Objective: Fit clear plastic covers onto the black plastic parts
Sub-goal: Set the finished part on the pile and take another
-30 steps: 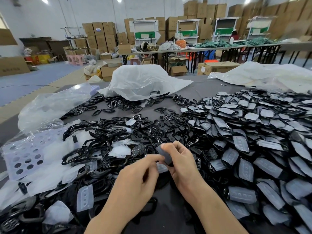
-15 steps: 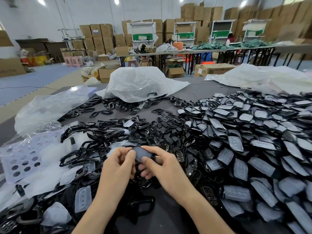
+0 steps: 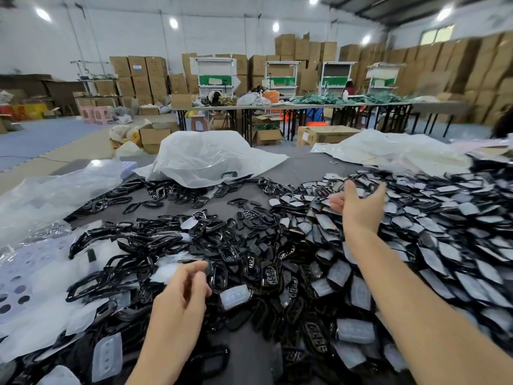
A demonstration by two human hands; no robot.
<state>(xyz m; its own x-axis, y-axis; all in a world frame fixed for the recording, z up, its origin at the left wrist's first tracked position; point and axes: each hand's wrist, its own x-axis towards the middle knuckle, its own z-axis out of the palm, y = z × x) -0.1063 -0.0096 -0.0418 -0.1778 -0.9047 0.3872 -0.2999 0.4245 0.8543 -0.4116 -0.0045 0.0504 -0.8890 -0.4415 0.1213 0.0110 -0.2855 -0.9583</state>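
Hands are well apart, and neither one grips anything that I can make out. My left hand (image 3: pixel 180 298) hovers by the near edge of the tabletop (image 3: pixel 302 165), fingers loosely curled, over the heap of black plastic parts (image 3: pixel 258 262) that fills the middle. Just beside its fingertips a clear plastic cover (image 3: pixel 234 296) lies on top of the black pieces; a second cover (image 3: pixel 107 354) lies nearer the near left corner.

My right hand (image 3: pixel 359 207) is stretched out toward the far right, palm turned up and fingers relaxed, above the covered parts (image 3: pixel 444 245) that spread over the whole right side of the tabletop (the dark blur past its fingertips may be part of that pile, I cannot tell).

Black frames (image 3: pixel 111 268) are tangled left of the middle heap. A perforated tray (image 3: pixel 16 287) sits at the left edge under a clear bag (image 3: pixel 55 190), and a white bag (image 3: pixel 205 157) is bunched at the far edge.
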